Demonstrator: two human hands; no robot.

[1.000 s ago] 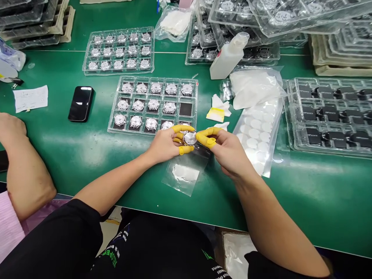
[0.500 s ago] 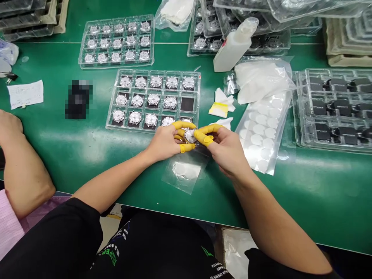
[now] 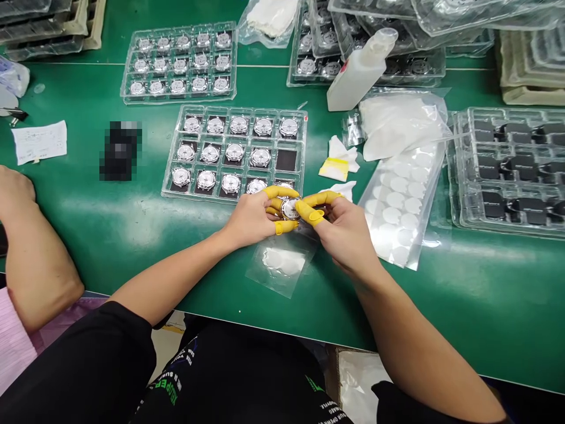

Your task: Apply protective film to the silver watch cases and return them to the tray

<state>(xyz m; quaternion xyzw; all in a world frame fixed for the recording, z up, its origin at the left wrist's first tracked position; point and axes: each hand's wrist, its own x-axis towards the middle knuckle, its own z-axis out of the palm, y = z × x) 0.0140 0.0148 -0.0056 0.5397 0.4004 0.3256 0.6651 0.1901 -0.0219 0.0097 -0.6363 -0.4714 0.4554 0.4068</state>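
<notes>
A round silver watch case is held just in front of the clear tray's near right corner. My left hand, with yellow finger cots, grips its left side between thumb and fingers. On its right edge press the thumb and fingers of my right hand, also in yellow cots; anything else between them is hidden. The clear compartment tray behind holds rows of silver watch cases, and one compartment shows only a black base. Below my hands lies a clear plastic film on the green table.
Right of my hands lie a sheet of round white stickers and crumpled white wipes. A white bottle stands behind. Trays of black parts are at right. Another person's arm rests at left.
The view has shifted very slightly. Both hands stay on the watch case, with only a tiny movement of the fingers.
</notes>
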